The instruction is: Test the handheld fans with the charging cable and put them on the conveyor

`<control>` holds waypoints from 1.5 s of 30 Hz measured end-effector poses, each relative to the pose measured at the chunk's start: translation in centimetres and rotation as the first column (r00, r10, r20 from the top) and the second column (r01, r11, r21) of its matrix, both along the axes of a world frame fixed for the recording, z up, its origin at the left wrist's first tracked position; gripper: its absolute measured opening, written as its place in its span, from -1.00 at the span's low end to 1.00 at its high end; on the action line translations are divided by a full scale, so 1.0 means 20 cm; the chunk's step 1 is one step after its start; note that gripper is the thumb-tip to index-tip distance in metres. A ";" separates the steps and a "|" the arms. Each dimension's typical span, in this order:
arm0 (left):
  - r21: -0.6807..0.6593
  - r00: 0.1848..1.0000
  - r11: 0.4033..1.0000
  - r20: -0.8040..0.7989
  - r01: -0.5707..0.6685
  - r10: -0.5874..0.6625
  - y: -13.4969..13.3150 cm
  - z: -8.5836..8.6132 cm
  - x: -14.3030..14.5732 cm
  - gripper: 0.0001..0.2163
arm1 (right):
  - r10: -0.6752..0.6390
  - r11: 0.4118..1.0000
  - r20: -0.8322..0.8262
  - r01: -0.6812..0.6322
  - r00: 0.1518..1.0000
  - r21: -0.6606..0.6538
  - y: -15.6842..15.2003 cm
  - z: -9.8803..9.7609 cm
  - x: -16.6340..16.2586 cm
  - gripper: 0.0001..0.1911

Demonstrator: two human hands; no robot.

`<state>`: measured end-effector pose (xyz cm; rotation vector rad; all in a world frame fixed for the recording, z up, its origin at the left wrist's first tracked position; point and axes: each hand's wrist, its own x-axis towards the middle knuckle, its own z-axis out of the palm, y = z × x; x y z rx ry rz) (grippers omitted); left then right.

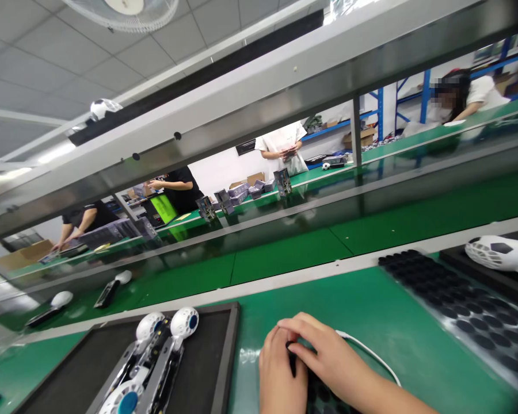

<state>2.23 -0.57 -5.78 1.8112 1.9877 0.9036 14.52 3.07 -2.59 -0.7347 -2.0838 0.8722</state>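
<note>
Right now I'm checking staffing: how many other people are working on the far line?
4: one person in white far right, one in white at centre, one in black, one in black bending at left. Others may be hidden behind the rail.

Bright overhead light, glare on steel rail (259, 109), edges warped, tilted.

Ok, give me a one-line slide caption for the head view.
Both hands, left hand and right hand, pinch a small black part over the green bench, beside a tray.
</note>
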 end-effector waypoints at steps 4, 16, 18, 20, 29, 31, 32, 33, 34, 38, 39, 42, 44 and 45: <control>-0.016 1.000 1.000 0.000 -0.013 0.013 0.00 -0.02 -0.01 -0.65 | 0.069 0.993 0.043 -0.073 0.997 0.090 0.00 -0.01 -0.01 -0.56; -0.087 1.000 0.996 0.019 0.023 -0.022 -0.01 0.04 0.00 -0.58 | -0.062 0.990 0.010 0.060 0.998 0.129 -0.02 -0.01 -0.04 -0.64; -0.112 0.999 0.993 0.033 0.027 -0.024 -0.01 0.07 -0.01 -0.54 | -0.151 0.986 -0.009 0.151 0.989 0.074 0.02 -0.05 -0.03 -0.64; -0.151 0.998 0.988 0.055 0.036 -0.028 0.00 0.10 -0.04 -0.48 | -0.237 0.972 0.013 0.236 0.972 0.011 0.06 -0.09 -0.03 -0.63; -0.310 0.997 0.949 -0.031 0.058 -0.071 0.02 0.16 -0.16 -0.21 | -0.243 0.970 0.294 0.241 0.924 0.044 0.07 -0.11 -0.14 -0.43; -0.327 0.996 0.944 -0.054 0.056 -0.077 0.02 0.16 -0.15 -0.21 | -0.239 0.971 0.336 0.231 0.911 0.064 0.07 -0.09 -0.16 -0.55; -0.331 0.995 0.942 -0.064 0.054 -0.080 0.01 0.17 -0.15 -0.21 | -0.241 0.970 0.354 0.231 0.904 0.071 0.07 -0.08 -0.17 -0.62; -0.334 0.994 0.941 -0.073 0.055 -0.084 0.01 0.17 -0.14 -0.22 | -0.247 0.969 0.369 0.236 0.896 0.076 0.07 -0.08 -0.17 -0.69; -0.335 0.993 0.941 -0.082 0.058 -0.091 0.00 0.17 -0.14 -0.23 | -0.257 0.966 0.380 0.246 0.889 0.079 0.08 -0.08 -0.18 -0.75; -0.349 0.984 0.934 -0.125 0.076 -0.127 0.00 0.18 -0.12 -0.31 | -0.280 0.959 0.383 0.276 0.880 0.066 0.10 -0.09 -0.18 -0.84; -0.358 0.981 0.931 -0.138 0.076 -0.133 0.00 0.18 -0.12 -0.32 | -0.278 0.959 0.375 0.277 0.884 0.060 0.10 -0.10 -0.18 -0.85; -0.395 0.974 0.917 -0.180 0.056 -0.138 0.01 0.17 -0.12 -0.29 | -0.263 0.962 0.348 0.270 0.900 0.028 0.12 -0.12 -0.17 -0.88; -0.412 0.970 0.911 -0.204 0.040 -0.135 0.02 0.15 -0.12 -0.25 | -0.250 0.964 0.330 0.264 0.910 0.002 0.13 -0.13 -0.17 -0.89; -0.415 0.968 0.909 -0.212 0.035 -0.134 0.02 0.15 -0.12 -0.25 | -0.245 0.965 0.322 0.262 0.915 -0.012 0.14 -0.13 -0.17 -0.89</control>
